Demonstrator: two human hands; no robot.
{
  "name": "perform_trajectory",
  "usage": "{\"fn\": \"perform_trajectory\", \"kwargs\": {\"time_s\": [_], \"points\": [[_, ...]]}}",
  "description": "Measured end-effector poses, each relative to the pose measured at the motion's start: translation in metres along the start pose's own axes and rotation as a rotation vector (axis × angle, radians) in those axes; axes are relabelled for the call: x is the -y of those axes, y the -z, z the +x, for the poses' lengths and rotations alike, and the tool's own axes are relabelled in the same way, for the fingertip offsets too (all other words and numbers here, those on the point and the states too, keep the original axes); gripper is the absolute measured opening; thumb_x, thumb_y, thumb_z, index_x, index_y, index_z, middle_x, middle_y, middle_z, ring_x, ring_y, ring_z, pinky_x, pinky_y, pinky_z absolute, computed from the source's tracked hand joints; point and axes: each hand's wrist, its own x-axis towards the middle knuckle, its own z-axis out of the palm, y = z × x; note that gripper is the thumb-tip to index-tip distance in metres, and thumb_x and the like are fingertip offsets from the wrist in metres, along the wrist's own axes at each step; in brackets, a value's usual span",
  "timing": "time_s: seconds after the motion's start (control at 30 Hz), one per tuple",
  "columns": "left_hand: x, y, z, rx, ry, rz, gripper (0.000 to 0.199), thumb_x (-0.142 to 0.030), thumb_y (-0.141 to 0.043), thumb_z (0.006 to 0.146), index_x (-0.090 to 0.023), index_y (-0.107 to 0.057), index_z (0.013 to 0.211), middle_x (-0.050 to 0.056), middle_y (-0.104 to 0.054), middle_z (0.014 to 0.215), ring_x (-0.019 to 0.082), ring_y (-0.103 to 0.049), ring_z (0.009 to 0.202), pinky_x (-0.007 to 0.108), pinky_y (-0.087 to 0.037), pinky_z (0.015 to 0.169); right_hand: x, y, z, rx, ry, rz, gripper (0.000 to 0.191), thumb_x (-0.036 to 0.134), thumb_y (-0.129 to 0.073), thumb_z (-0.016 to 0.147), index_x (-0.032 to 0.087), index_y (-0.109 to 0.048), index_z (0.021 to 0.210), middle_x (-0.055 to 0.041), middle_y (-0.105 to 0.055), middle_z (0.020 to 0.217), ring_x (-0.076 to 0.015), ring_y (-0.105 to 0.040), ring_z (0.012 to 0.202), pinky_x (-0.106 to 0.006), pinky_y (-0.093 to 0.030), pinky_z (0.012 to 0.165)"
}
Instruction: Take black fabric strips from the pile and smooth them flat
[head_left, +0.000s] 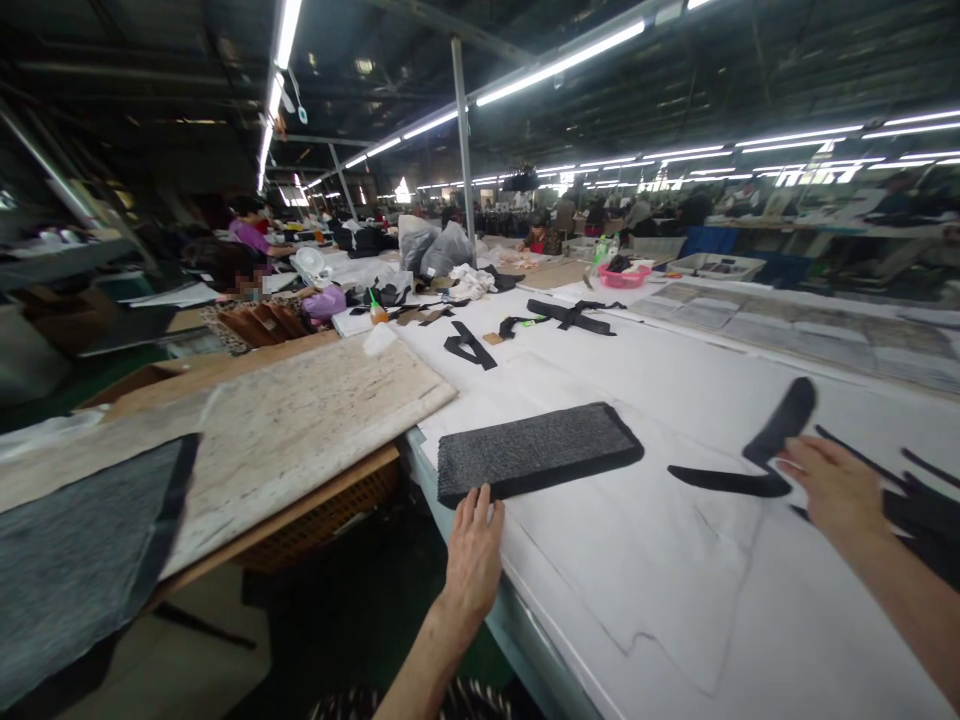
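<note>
A dark grey fabric panel [536,445] with black edging lies flat near the left edge of the white-covered table [600,560]. My left hand [475,545] rests its fingertips on the panel's lower edge, fingers extended, gripping nothing. At the right, my right hand [836,485] has its thumb and fingers pinched on a curved black strip [784,425], whose upper end stands up from the table. A thin tail of black material runs leftward from that hand over the white surface. More black strips [919,510] lie beside and behind the right hand.
Beyond the panel lie black cut pieces [471,345], a crossed black bundle [571,316], a small orange bottle [377,310] and a pink basket [624,276]. Left stands a mottled board [300,410] beside a grey cloth [75,560]. A person [251,225] is at the far left.
</note>
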Motion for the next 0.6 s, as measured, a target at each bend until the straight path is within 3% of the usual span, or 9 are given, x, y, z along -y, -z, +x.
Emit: {"fn": "perform_trajectory", "kwargs": {"time_s": [0.07, 0.13, 0.23, 0.33, 0.47, 0.6], "points": [[-0.007, 0.010, -0.002, -0.041, 0.029, -0.144, 0.038, 0.001, -0.039, 0.079, -0.013, -0.064, 0.103, 0.017, -0.055, 0.129, 0.031, -0.046, 0.123, 0.049, -0.039, 0.101, 0.008, -0.025, -0.038, 0.203, -0.024, -0.098, 0.035, 0.047, -0.067, 0.058, 0.020, -0.062, 0.080, -0.0024, -0.061, 0.068, -0.0205, -0.060, 0.065, -0.042, -0.051, 0.074], [-0.017, 0.020, -0.005, -0.003, 0.086, -0.396, 0.032, -0.006, -0.037, 0.083, -0.014, -0.066, 0.096, 0.015, -0.063, 0.114, 0.029, -0.054, 0.112, 0.046, -0.043, 0.095, 0.018, -0.047, -0.080, 0.376, 0.040, -0.188, 0.035, 0.048, -0.063, 0.065, 0.018, -0.063, 0.083, -0.0028, -0.063, 0.071, -0.0198, -0.060, 0.068, -0.035, -0.051, 0.071], [-0.032, 0.030, -0.009, 0.206, 0.304, -0.981, 0.028, -0.027, -0.040, 0.087, -0.014, -0.063, 0.096, 0.007, -0.068, 0.077, 0.018, -0.062, 0.070, 0.031, -0.050, 0.065, 0.035, -0.075, -0.139, 0.615, 0.236, -0.235, 0.029, 0.045, -0.051, 0.078, 0.018, -0.062, 0.080, -0.0027, -0.062, 0.072, -0.0171, -0.056, 0.065, -0.028, -0.047, 0.063], [-0.038, 0.034, -0.012, 0.315, 0.554, -1.480, 0.043, -0.047, -0.047, 0.082, -0.011, -0.056, 0.105, 0.003, -0.065, 0.065, 0.012, -0.052, 0.048, 0.023, -0.040, 0.045, 0.043, -0.096, -0.184, 0.762, 0.457, -0.245, 0.024, 0.035, -0.043, 0.087, 0.019, -0.059, 0.079, -0.0029, -0.060, 0.075, -0.0161, -0.055, 0.069, -0.027, -0.044, 0.065], [-0.035, 0.040, -0.014, 0.244, 0.692, -1.667, 0.046, -0.058, -0.054, 0.075, -0.014, -0.054, 0.089, 0.004, -0.066, 0.065, 0.009, -0.050, 0.043, 0.020, -0.035, 0.042, 0.037, -0.113, -0.221, 0.837, 0.732, -0.241, 0.021, 0.017, -0.038, 0.091, 0.019, -0.059, 0.086, -0.0037, -0.060, 0.082, -0.0150, -0.056, 0.076, -0.026, -0.044, 0.070], [-0.030, 0.044, -0.015, 0.239, 0.707, -1.703, 0.043, -0.058, -0.055, 0.075, -0.016, -0.051, 0.075, 0.005, -0.067, 0.066, 0.008, -0.051, 0.043, 0.019, -0.035, 0.041, 0.028, -0.117, -0.239, 0.833, 0.974, -0.316, 0.025, 0.007, -0.037, 0.089, 0.017, -0.061, 0.085, -0.0043, -0.059, 0.080, -0.0151, -0.054, 0.074, -0.026, -0.043, 0.068]]}}
